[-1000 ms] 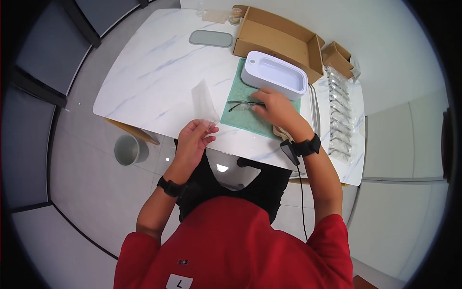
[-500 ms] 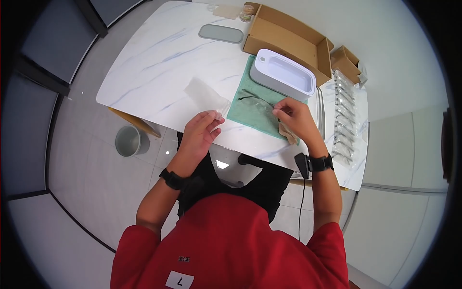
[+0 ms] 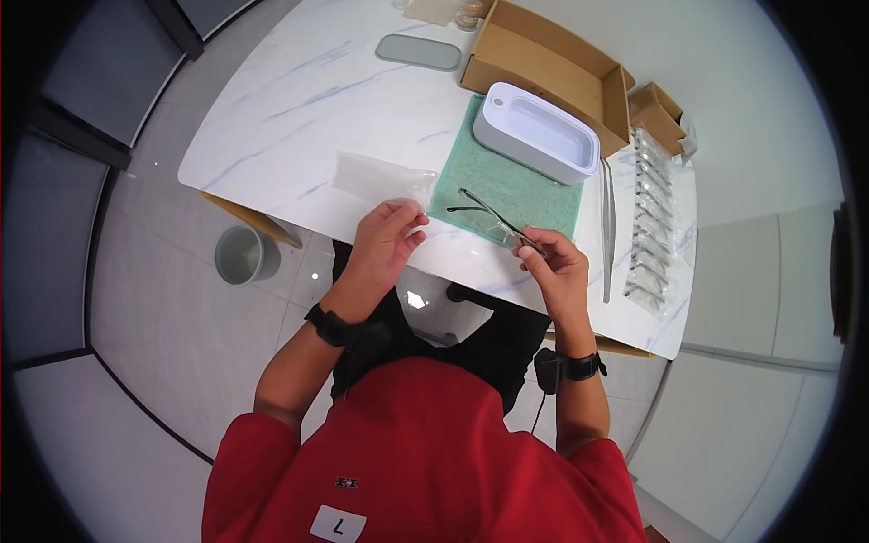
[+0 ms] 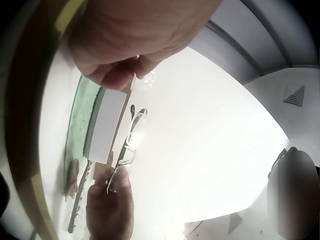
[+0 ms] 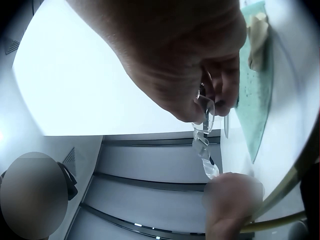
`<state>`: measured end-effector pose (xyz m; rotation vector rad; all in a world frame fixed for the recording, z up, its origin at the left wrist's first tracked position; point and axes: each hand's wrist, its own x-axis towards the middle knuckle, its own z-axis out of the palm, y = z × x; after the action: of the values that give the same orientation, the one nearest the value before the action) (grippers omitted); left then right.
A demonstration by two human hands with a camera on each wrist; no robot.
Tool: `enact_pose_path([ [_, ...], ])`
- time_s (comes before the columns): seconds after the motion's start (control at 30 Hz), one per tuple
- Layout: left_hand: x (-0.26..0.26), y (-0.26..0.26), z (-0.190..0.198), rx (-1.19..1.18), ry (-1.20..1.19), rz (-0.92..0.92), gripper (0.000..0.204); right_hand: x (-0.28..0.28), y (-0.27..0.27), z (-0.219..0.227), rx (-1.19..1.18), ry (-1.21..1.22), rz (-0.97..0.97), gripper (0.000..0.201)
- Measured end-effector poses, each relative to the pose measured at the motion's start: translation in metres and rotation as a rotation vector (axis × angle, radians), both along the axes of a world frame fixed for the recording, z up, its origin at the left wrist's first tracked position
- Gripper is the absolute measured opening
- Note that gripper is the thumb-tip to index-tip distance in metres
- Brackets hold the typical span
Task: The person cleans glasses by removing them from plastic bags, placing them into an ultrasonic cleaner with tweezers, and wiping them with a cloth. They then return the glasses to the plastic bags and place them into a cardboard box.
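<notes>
In the head view the right hand (image 3: 558, 271) pinches a pair of glasses (image 3: 493, 215) at one side, the thin dark temples pointing up and left over the green cloth (image 3: 552, 204). The left hand (image 3: 385, 246) pinches the end of a clear plastic bag (image 3: 376, 179) between thumb and fingers, left of the cloth. In the left wrist view the glasses (image 4: 129, 145) show clear lenses, held from below by the right hand (image 4: 111, 207). The right wrist view shows the right hand (image 5: 215, 75) around the frame's end.
A white basin (image 3: 539, 134) sits on the cloth's far part, with an open cardboard box (image 3: 543, 63) behind it. Bagged glasses (image 3: 650, 226) line the right side. A grey lid (image 3: 418, 52) lies at the back; a bin (image 3: 246, 255) stands on the floor at left.
The right hand has lifted the glasses off the cloth and drawn them toward the body. The plastic bag has swung leftward in the left hand's pinch.
</notes>
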<state>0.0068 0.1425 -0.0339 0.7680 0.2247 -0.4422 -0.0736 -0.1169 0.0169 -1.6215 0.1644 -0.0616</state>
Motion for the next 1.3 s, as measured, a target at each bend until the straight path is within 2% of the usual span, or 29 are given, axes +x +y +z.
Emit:
enact_pose_path([
  [0.17, -0.002, -0.003, 0.004, 0.04, -0.043, -0.007, 0.008, 0.0, 0.012, -0.003, 0.034, -0.058, -0.016, 0.027],
  [0.47, -0.003, -0.008, 0.002, 0.0, -0.083, -0.063, 0.011, 0.001, 0.019, -0.012, -0.185, -0.182, -0.054, 0.026],
  [0.57, -0.005, -0.01, 0.006, -0.03, -0.078, -0.043, 0.012, -0.002, 0.02, -0.017, -0.157, -0.139, -0.018, 0.026],
  [0.67, -0.004, -0.012, 0.0, -0.035, -0.097, -0.031, 0.013, -0.006, 0.027, -0.013, 0.089, -0.028, -0.001, 0.026],
  [0.77, -0.004, -0.014, -0.003, -0.018, -0.093, -0.014, 0.013, -0.006, 0.025, -0.017, 0.16, 0.027, 0.014, 0.025],
  [0.97, -0.004, -0.012, -0.001, 0.058, -0.195, -0.01, 0.013, -0.004, 0.008, -0.016, 0.252, 0.004, -0.073, 0.029],
  [1.07, -0.006, -0.011, 0.01, 0.164, -0.243, -0.026, 0.012, -0.005, 0.008, -0.015, 0.196, 0.049, -0.104, 0.032],
  [1.13, -0.004, -0.01, 0.001, 0.197, -0.312, -0.021, 0.011, -0.007, 0.006, -0.013, 0.25, 0.067, -0.044, 0.035],
  [1.2, 0.0, -0.009, -0.006, 0.306, -0.431, -0.008, 0.011, -0.007, 0.005, -0.008, 0.401, 0.086, 0.025, 0.034],
  [1.27, 0.0, -0.011, 0.002, 0.484, -0.702, 0.081, 0.018, -0.011, 0.0, -0.013, 0.516, 0.069, 0.02, 0.034],
  [1.3, 0.002, -0.006, 0.01, 0.66, -0.95, 0.133, 0.02, -0.01, -0.002, -0.017, 0.577, 0.068, 0.039, 0.034],
])
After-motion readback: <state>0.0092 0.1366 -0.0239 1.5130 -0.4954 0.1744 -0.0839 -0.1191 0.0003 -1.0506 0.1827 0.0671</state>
